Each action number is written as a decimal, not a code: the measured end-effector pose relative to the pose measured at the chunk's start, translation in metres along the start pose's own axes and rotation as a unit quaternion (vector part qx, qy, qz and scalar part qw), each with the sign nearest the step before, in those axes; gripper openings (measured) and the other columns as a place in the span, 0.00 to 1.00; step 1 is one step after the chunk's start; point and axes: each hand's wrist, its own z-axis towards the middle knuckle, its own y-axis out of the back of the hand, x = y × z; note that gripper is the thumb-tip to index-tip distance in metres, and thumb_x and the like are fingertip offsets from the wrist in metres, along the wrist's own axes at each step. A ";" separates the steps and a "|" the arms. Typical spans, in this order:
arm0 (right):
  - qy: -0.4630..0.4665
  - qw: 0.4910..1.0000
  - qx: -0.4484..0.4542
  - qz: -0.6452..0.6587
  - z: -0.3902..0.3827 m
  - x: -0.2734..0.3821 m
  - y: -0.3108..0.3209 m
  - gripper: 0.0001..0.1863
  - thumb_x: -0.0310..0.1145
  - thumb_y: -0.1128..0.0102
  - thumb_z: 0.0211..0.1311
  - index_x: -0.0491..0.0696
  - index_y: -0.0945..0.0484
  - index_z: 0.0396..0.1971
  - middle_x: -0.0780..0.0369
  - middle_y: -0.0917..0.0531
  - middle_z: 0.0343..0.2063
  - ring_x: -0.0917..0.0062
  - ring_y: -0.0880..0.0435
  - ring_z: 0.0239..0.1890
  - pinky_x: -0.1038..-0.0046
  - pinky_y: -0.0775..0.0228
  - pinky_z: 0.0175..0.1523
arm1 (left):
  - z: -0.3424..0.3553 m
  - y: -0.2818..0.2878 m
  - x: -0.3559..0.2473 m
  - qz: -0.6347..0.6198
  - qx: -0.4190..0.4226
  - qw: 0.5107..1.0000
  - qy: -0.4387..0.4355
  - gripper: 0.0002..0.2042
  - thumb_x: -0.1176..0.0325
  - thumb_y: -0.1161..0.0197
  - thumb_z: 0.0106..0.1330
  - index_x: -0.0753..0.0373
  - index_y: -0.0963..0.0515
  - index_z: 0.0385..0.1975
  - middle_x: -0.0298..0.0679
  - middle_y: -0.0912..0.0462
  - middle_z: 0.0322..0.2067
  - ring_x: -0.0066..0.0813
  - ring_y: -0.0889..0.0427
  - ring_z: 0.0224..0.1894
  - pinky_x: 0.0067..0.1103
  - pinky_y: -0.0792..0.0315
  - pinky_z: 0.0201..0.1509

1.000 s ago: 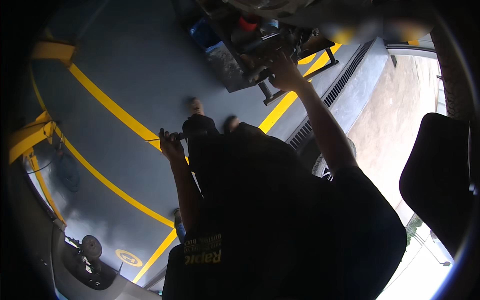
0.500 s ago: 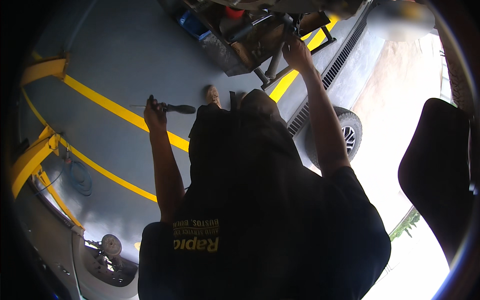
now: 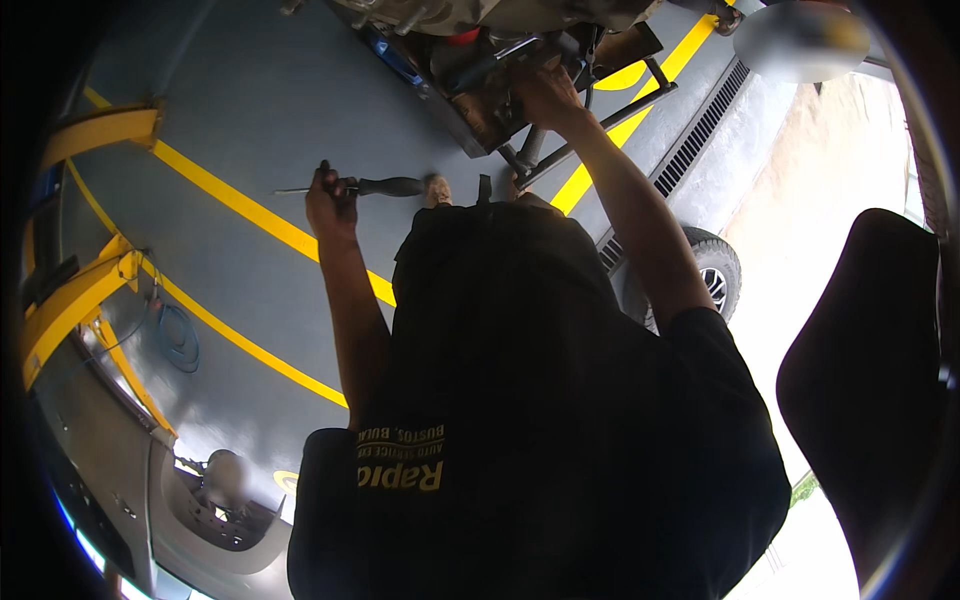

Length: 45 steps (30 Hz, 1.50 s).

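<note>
My left hand [image 3: 332, 205] is closed around a screwdriver [image 3: 390, 187] above the floor. Its dark handle points right and its thin shaft sticks out to the left. At the upper middle, my right hand [image 3: 548, 98] reaches into a tool cart's tray [image 3: 475, 135]. Its fingertips are lost in shadow among the tools, so whether it grips anything cannot be made out. Dark, long-handled tools [image 3: 480, 70] lie beside it, and a red round thing [image 3: 463, 38] shows behind them.
Metal legs [image 3: 600, 130] of the cart extend to its right. Mechanical parts [image 3: 530, 12] overhang its far side. Yellow lift arms [image 3: 80, 290] and a coiled blue hose [image 3: 178, 340] are on the left. A vehicle wheel [image 3: 712, 275] stands right, near a floor grate [image 3: 700, 130].
My right hand has moved left and deeper into the tray. The left hand, still holding the screwdriver, sits slightly farther right and higher in view. The whole view has shifted a little.
</note>
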 end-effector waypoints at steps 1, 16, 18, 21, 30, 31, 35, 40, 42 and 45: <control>0.004 1.000 0.019 0.005 0.002 -0.003 -0.003 0.15 0.29 0.34 0.57 0.53 0.13 0.45 0.58 0.12 0.45 0.59 0.13 0.49 0.57 0.22 0.52 | -0.013 -0.014 0.004 0.016 0.002 1.000 0.001 0.11 0.66 0.50 0.81 0.64 0.25 0.52 0.27 0.33 0.24 0.18 0.38 0.22 0.27 0.31 0.44; -0.128 0.511 -0.090 0.845 -0.111 0.066 0.201 0.14 0.34 0.28 0.66 0.40 0.18 0.43 0.61 0.13 0.35 0.79 0.14 0.36 0.77 0.22 0.43 | -0.166 -0.222 -0.033 0.268 0.262 0.926 -0.051 0.15 0.60 0.47 0.81 0.67 0.20 0.44 0.27 0.34 0.24 0.16 0.39 0.27 0.21 0.35 0.38; -0.146 0.521 -0.092 0.836 -0.117 0.069 0.219 0.14 0.34 0.27 0.66 0.39 0.18 0.41 0.61 0.13 0.34 0.79 0.13 0.35 0.77 0.21 0.42 | -0.185 -0.237 -0.040 0.299 0.277 0.909 -0.084 0.15 0.61 0.48 0.81 0.67 0.20 0.45 0.27 0.34 0.24 0.16 0.38 0.27 0.20 0.35 0.38; -0.153 0.550 -0.101 0.815 -0.125 0.071 0.234 0.14 0.35 0.27 0.66 0.39 0.17 0.39 0.60 0.13 0.33 0.78 0.13 0.34 0.77 0.20 0.41 | -0.210 -0.254 -0.045 0.302 0.293 0.900 -0.116 0.15 0.61 0.48 0.82 0.68 0.21 0.47 0.28 0.34 0.24 0.16 0.38 0.28 0.20 0.34 0.37; -0.141 0.553 -0.138 0.809 -0.120 0.087 0.261 0.14 0.35 0.28 0.66 0.37 0.17 0.39 0.60 0.13 0.31 0.79 0.13 0.32 0.78 0.20 0.40 | -0.230 -0.276 -0.040 0.287 0.333 0.895 -0.077 0.17 0.61 0.34 0.74 0.69 0.21 0.52 0.30 0.21 0.29 0.13 0.32 0.27 0.15 0.37 0.31; -0.150 0.552 -0.138 0.808 -0.119 0.090 0.269 0.14 0.34 0.28 0.67 0.37 0.17 0.40 0.60 0.13 0.31 0.78 0.13 0.32 0.78 0.20 0.39 | -0.229 -0.277 -0.041 0.288 0.336 0.892 -0.092 0.17 0.61 0.33 0.74 0.69 0.21 0.52 0.30 0.22 0.29 0.13 0.32 0.27 0.15 0.37 0.31; -0.148 0.577 -0.124 0.794 -0.114 0.094 0.284 0.15 0.34 0.29 0.67 0.36 0.17 0.41 0.60 0.13 0.31 0.78 0.12 0.32 0.78 0.20 0.39 | -0.226 -0.279 -0.045 0.285 0.331 0.891 -0.119 0.14 0.65 0.30 0.71 0.69 0.20 0.48 0.29 0.23 0.25 0.13 0.32 0.26 0.15 0.38 0.29; -0.094 0.608 -0.210 0.760 -0.112 0.112 0.294 0.14 0.28 0.30 0.68 0.36 0.20 0.47 0.59 0.14 0.37 0.78 0.13 0.36 0.76 0.20 0.41 | -0.237 -0.290 -0.058 0.231 0.270 0.927 -0.120 0.07 0.67 0.33 0.72 0.63 0.20 0.35 0.23 0.33 0.22 0.11 0.41 0.23 0.18 0.42 0.31; -0.050 0.650 -0.269 0.709 -0.110 0.116 0.286 0.16 0.23 0.31 0.67 0.37 0.21 0.52 0.58 0.14 0.42 0.79 0.13 0.40 0.77 0.19 0.44 | -0.238 -0.294 -0.062 0.213 0.249 0.938 -0.115 0.07 0.67 0.33 0.72 0.63 0.20 0.35 0.22 0.34 0.21 0.11 0.42 0.22 0.18 0.43 0.30; -0.048 0.672 -0.305 0.673 -0.104 0.124 0.279 0.14 0.24 0.31 0.67 0.38 0.20 0.50 0.59 0.14 0.39 0.80 0.13 0.39 0.78 0.20 0.44 | -0.243 -0.299 -0.063 0.194 0.219 0.951 -0.099 0.07 0.67 0.33 0.72 0.63 0.20 0.34 0.22 0.36 0.21 0.11 0.43 0.21 0.18 0.43 0.30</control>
